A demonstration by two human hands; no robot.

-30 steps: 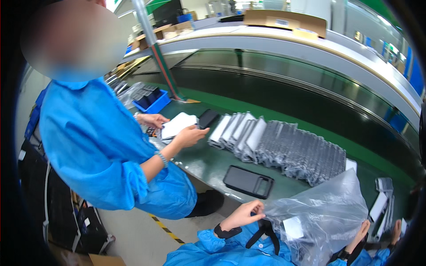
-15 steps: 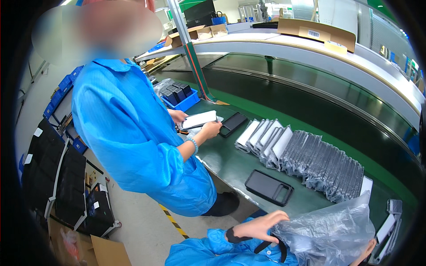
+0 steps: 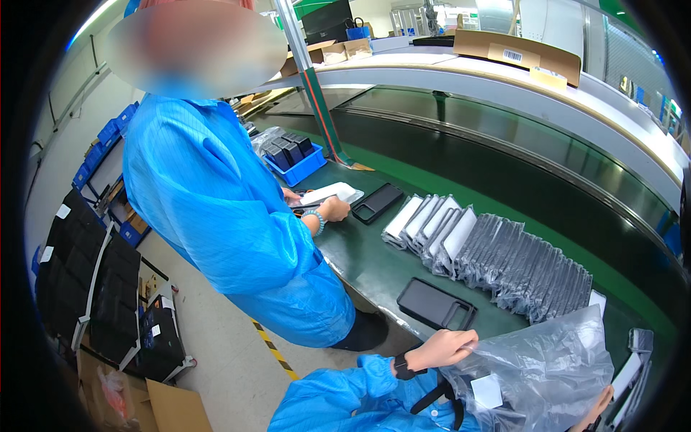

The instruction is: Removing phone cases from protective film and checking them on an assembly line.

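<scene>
Setting: factory line with a long green tabletop (image 3: 374, 259) that curves away beside a dark conveyor belt (image 3: 504, 165), under a pale upper shelf (image 3: 504, 79) with flat cardboard boxes on it.
Left hand: left hand (image 3: 443, 348) comes up from the lower edge in a blue sleeve with a dark wrist strap; its fingers (image 3: 464, 344) are curled narrow and pinch the top left edge of the bag.
Right hand: right hand (image 3: 597, 407) shows only as a sliver at the bottom rim, behind the bag's right side; it seems to hold that side, but how its fingers stand I cannot tell.
Bag: clear plastic bag (image 3: 547, 374), crumpled and greyish, with a small white label, held up between the two hands, just below and right of the left fingers.
Near the fingers: black phone case (image 3: 435, 304) lies flat on the tabletop just above the left fingers, not touching them.
Beyond it: row of grey and white packets (image 3: 497, 255) stands on edge, leaning, up and to the right of the left fingers.
Co-worker: person in a blue coat (image 3: 230, 216) stands to the left of the tabletop, well apart from the left fingers, hands on a white packet (image 3: 327, 194); a second black case (image 3: 378, 201) lies just right of it.
Far left: blue bin (image 3: 299, 162) of dark items behind the co-worker's hands; black trays (image 3: 86, 281) racked on the floor.
</scene>
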